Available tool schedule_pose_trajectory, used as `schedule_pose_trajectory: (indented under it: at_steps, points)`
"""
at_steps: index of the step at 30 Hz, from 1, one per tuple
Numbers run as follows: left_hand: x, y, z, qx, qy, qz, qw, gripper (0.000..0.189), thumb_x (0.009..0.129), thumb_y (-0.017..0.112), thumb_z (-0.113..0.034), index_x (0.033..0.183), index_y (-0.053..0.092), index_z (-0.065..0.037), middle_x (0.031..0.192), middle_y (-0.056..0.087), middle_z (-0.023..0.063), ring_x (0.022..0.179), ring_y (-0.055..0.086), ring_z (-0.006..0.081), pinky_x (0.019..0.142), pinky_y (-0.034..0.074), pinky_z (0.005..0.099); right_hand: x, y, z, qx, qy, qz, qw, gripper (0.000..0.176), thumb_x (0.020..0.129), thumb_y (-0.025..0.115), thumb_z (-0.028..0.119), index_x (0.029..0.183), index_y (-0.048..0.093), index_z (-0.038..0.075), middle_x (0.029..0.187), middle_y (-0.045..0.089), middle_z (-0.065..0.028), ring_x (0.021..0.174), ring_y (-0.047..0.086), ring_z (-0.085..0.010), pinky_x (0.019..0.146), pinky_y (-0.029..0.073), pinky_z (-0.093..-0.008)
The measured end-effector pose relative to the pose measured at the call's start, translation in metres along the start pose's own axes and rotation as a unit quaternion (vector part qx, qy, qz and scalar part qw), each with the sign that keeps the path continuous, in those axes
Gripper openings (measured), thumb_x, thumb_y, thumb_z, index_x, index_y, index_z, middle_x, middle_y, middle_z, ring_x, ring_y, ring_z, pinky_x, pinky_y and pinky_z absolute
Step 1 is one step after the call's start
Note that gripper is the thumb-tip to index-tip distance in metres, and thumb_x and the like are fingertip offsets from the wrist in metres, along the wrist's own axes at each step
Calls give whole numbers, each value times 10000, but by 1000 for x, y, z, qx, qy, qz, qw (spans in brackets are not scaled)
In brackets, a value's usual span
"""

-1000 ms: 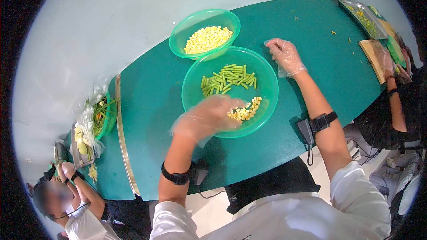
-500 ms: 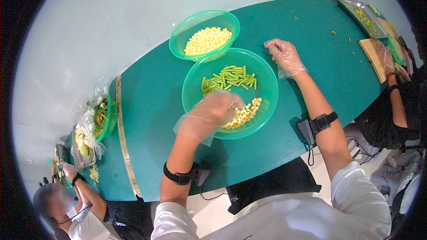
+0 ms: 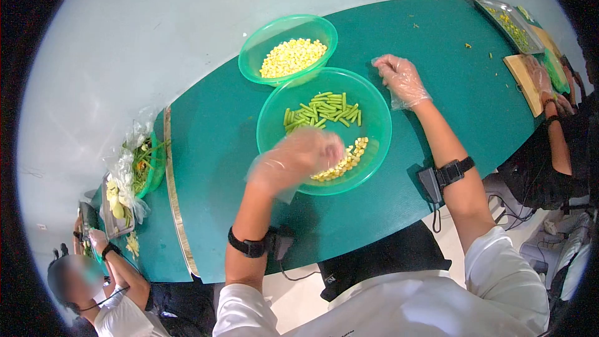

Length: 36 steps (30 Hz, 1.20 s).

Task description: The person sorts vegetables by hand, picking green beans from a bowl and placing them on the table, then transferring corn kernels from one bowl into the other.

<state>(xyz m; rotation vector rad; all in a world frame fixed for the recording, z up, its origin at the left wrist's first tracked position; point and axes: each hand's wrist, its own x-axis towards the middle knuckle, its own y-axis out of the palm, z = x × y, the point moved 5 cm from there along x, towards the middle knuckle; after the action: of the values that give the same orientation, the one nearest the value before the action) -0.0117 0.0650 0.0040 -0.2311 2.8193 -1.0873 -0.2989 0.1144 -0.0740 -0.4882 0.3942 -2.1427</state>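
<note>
My left hand [image 3: 302,155], in a clear plastic glove, hovers over the front left part of a large green bowl [image 3: 385,128]. Motion smears its fingers, so what they hold cannot be made out. Beside the fingertips, yellow corn kernels [image 3: 355,157] lie in a curved heap at the bowl's front right. Cut green bean pieces [image 3: 324,107] are gathered toward the back of the same bowl. To the right of the bowl, my gloved right hand [image 3: 402,80] rests by the table with its fingers curled in, holding nothing visible.
Behind the large bowl, a second green bowl [image 3: 243,56] holds many corn kernels [image 3: 293,58]. The green table [image 3: 218,181] has a metal strip [image 3: 176,206] at left. A tray [image 3: 530,42] and a cutting board [image 3: 523,84] lie right. Co-workers' hands show at both sides.
My left hand has lifted slightly from the corn kernels and its fingers are more blurred. My right hand has hardly moved.
</note>
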Motion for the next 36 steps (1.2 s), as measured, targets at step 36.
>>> schedule_pose_trajectory:
  at_steps: [36]
  points:
    - [-4, 24, 12, 138, 37, -28, 989, 181, 874, 566, -75, 1018, 675, -67, 958, 685, 172, 937, 652, 384, 854, 512, 470, 1, -1, -3, -7, -14, -15, 1000, 219, 970, 579, 193, 1066, 714, 51, 795, 667, -49, 657, 613, -134, 649, 519, -316]
